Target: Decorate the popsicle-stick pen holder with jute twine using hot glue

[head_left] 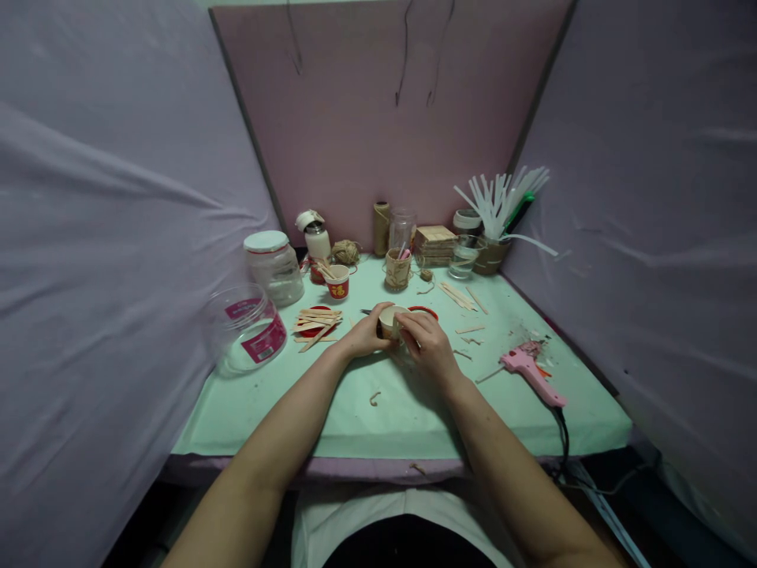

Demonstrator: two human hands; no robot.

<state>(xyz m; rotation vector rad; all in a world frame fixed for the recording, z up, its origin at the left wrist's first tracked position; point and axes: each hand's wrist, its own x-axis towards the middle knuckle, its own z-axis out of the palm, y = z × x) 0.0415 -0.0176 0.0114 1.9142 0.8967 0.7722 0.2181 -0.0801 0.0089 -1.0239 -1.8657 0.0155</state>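
Observation:
A small paper cup (390, 314) with a pale inside and a brownish outer wall sits between my hands, just above the green tabletop. My left hand (370, 330) wraps around its left side. At the right rim my right hand (426, 338) has its fingers bent and pinched together; what they grip, if not the rim itself, is hidden. Behind the hands lie scissors with red handles (426, 312), partly covered. A short piece of twine (374, 399) rests on the cloth nearer to me.
Wooden sticks (319, 319) lie on a red lid at left, near a red cup (337, 282) and clear plastic jars (274, 272). A pink glue gun (535, 375) with a cord is at right. Along the back stand a twine-wrapped cup (398, 270), a thread spool (382, 229) and white glue sticks (502, 201).

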